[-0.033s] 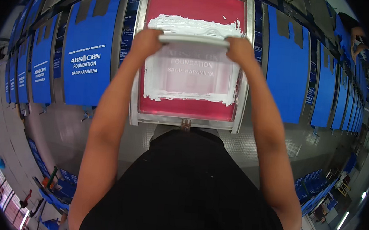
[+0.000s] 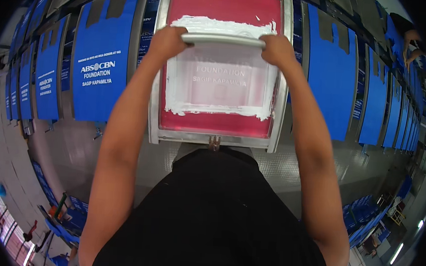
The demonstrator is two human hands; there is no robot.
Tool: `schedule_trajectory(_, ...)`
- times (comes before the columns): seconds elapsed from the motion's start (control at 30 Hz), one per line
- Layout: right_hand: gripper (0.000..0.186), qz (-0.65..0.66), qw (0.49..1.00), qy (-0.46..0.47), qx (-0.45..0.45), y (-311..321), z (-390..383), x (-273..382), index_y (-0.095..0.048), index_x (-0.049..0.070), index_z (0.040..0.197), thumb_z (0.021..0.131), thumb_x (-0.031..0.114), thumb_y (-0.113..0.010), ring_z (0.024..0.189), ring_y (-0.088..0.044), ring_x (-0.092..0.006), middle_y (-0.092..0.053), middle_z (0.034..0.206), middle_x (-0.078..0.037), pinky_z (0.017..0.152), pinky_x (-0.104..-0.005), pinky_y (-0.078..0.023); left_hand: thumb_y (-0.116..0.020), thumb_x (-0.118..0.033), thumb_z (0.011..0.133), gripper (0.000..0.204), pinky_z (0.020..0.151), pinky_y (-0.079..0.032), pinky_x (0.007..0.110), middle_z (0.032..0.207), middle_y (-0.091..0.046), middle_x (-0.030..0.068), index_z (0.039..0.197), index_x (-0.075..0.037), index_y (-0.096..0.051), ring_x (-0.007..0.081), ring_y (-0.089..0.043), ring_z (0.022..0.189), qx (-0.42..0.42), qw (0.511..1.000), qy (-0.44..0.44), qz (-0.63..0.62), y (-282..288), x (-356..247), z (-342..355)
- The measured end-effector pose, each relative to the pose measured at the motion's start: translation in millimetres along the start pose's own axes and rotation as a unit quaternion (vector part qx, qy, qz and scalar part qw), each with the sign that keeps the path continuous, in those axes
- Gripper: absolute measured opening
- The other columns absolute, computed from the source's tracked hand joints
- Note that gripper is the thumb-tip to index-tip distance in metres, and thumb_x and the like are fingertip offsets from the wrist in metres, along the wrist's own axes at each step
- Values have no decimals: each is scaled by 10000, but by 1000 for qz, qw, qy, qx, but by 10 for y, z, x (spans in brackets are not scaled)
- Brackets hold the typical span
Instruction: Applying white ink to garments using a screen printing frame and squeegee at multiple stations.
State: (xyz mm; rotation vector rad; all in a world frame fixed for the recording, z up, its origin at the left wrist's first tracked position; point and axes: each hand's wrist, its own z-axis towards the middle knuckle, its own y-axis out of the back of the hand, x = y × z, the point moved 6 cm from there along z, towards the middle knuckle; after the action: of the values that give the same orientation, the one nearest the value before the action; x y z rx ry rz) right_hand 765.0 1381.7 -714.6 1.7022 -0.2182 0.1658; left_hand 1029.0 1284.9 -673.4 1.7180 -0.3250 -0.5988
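Note:
Both fists grip the ends of a pale squeegee bar [image 2: 225, 39]. My left hand [image 2: 168, 43] is closed round its left end, and my right hand [image 2: 278, 52] round its right end. The bar lies across the far part of a printing screen with red mesh [image 2: 218, 125] in a metal frame [image 2: 156, 110]. White ink [image 2: 206, 23] is piled just beyond the bar and forms a ragged border round the middle. Nearer me, pale lettering shows through the thinly coated mesh. The squeegee's lower edge is hard to make out.
Blue printed sheets on boards stand in rows to the left [image 2: 103, 51] and right [image 2: 328, 77]. A metal clip [image 2: 214, 143] sits at the frame's near edge. Another person's hand [image 2: 412, 48] shows at the far right.
Both hands and the squeegee have shifted slightly away from me, toward the far edge of the screen. Less of the white ink beyond the bar is now visible.

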Motion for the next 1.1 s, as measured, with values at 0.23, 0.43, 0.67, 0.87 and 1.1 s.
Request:
schedule_trajectory(0.23,429,82,996,-14,26,-325,-1876,631,-693,125,1040,642,-20,-625,915,-635,-296,-685,904,-137,1117,-514,-289,-733,7,555,388,797,-485,440,925,-670,142,930,-81,-689,328,-613,868,4,996,-68,-55,-384,-220,-1917)
schedule_trajectory(0.43,480,25,999,-22,23,-373,-1053,321,-668,146,1107,637,52,-686,911,-639,-306,-685,886,-136,1072,-514,-339,-717,-36,591,313,726,-512,450,792,-666,187,903,-65,-708,377,-632,757,-61,996,-49,-36,-301,-144,-1078)
schedule_trajectory(0.67,459,28,999,-27,28,16,-248,100,-674,159,1132,679,125,-612,909,-656,-342,-687,994,-162,793,-426,-536,-774,-364,709,388,763,-531,417,932,-696,155,987,-102,-710,336,-665,888,-11,1000,2,26,12,20,-283)
schedule_trajectory(0.87,444,91,995,-17,28,-484,-2048,660,-683,127,1044,619,4,-648,925,-636,-288,-689,940,-120,1107,-515,-300,-734,-3,546,338,731,-478,455,819,-654,165,878,-40,-682,341,-615,809,-86,988,-114,-52,-430,-369,-2086)
schedule_trajectory(1.1,341,-18,1000,-13,5,-185,-384,106,-697,157,1012,673,151,-656,877,-671,-271,-702,883,-89,969,-483,-412,-758,-192,676,265,743,-523,440,836,-685,164,919,-98,-712,338,-658,808,-50,998,-31,8,-136,-35,-337)
